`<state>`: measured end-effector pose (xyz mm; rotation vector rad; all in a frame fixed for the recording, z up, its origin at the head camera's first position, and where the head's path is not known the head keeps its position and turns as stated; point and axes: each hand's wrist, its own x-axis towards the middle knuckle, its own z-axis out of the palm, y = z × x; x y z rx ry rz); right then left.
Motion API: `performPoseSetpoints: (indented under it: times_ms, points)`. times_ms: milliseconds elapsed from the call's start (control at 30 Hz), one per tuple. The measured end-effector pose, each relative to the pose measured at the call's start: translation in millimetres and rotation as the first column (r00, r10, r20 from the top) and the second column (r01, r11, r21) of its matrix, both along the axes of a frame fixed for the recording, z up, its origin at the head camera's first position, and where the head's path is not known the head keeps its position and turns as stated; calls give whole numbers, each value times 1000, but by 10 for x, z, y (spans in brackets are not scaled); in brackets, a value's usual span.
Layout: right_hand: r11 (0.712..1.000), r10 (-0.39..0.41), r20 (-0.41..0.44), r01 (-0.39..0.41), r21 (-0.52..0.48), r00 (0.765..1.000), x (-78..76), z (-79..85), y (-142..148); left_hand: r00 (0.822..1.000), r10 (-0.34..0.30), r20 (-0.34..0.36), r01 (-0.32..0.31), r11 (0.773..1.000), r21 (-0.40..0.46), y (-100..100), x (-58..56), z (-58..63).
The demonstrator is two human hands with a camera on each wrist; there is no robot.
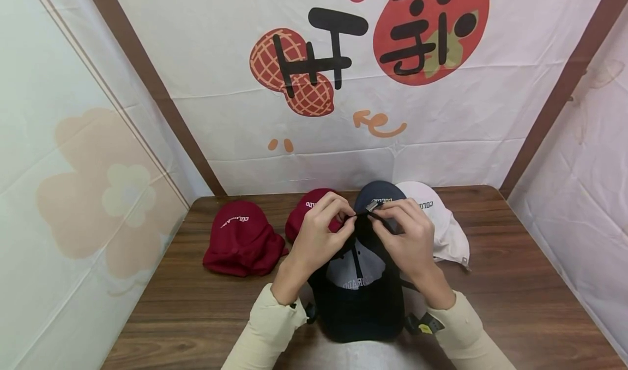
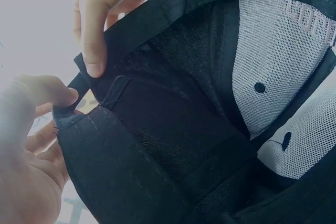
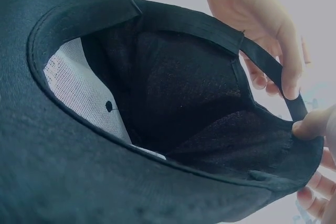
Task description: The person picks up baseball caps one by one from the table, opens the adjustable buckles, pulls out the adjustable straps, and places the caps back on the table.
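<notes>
A dark baseball cap (image 1: 360, 315) is held with its brim toward me and its open underside up, showing pale mesh lining (image 2: 268, 61) inside. My left hand (image 1: 324, 231) pinches the back strap (image 2: 79, 88) on its left side, between thumb and fingers. From the other side, my right hand (image 1: 407, 236) pinches the same strap close to the cap's edge. A small metal buckle (image 1: 373, 205) shows by the right fingertips. In the right wrist view, the narrow strap (image 3: 265, 62) spans the rear opening between both hands. The fingers partly hide the strap's ends.
Behind the hands stand a dark blue cap (image 1: 378, 191), a white cap (image 1: 441, 225) and a red cap (image 1: 299, 217). Another red cap (image 1: 240, 239) sits at the left of the wooden table (image 1: 515, 283). Printed cloth walls (image 1: 221, 141) enclose the table's back and sides.
</notes>
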<state>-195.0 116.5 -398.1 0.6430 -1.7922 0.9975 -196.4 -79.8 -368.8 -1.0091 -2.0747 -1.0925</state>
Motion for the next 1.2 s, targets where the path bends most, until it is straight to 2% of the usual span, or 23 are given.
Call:
performPoseSetpoints:
  times_ms: [200,1200]
  points:
    - [1000,1,7,-1,-6,1000,-6,20,-2,1000,2,5,-2,1000,2,-2,-14,15]
    - [999,-33,35,33,2,999,25,-36,73,1000,23,-2,-23,1000,11,-5,34,-55]
